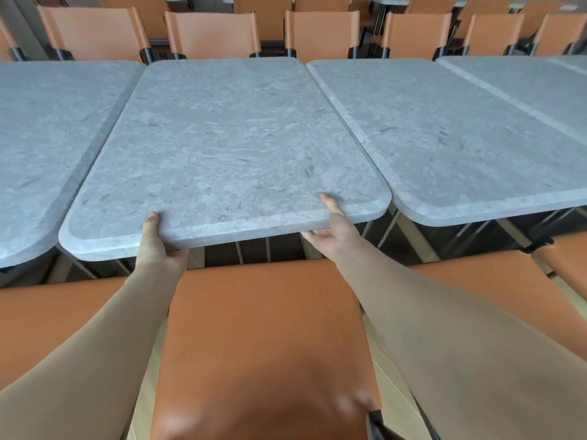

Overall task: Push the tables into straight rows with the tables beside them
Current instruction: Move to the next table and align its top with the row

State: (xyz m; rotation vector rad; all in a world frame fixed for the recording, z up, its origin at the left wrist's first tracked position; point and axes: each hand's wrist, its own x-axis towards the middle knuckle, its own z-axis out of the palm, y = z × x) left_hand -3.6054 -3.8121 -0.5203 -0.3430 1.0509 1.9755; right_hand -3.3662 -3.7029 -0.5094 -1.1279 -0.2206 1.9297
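Both the left hand [158,246] and right hand [333,230] grip the near edge of the grey stone-look rectangular table [228,147], which sits skewed between 2 neighbouring tables; straightening remains

Both arms reach forward, nearly straight. The left hand [158,246] and right hand [333,231] each grip an edge, thumb on top, the other fingers curled underneath, mostly hidden.
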